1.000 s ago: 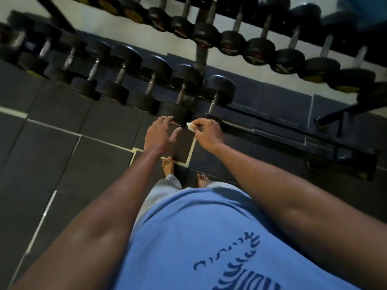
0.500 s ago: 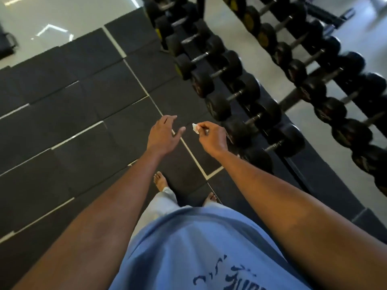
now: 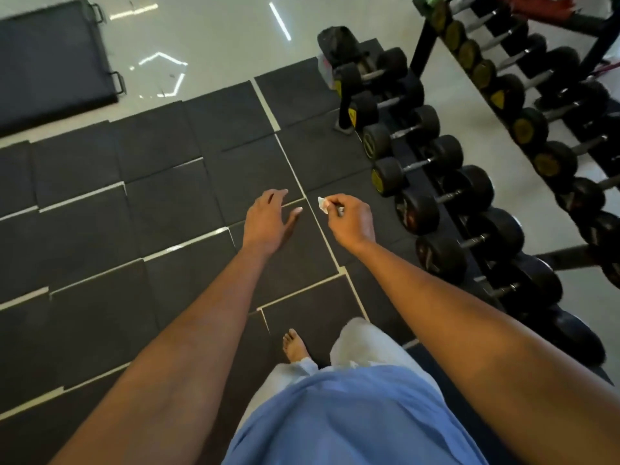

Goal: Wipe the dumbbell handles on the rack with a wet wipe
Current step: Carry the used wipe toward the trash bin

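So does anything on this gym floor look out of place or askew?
Yes: the black floor tiles are misaligned, with staggered edges and pale gaps between them. The dumbbells sit in orderly rows on the rack.

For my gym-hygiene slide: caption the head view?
Right hand pinches a wet wipe beside the dumbbell rack; left hand open.

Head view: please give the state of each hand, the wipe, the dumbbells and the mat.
Left hand: open, holds nothing.
Right hand: fingers pinch the wipe.
Wipe: crumpled, held off the dumbbells.
Dumbbells: racked, untouched.
Mat: flat on the floor.
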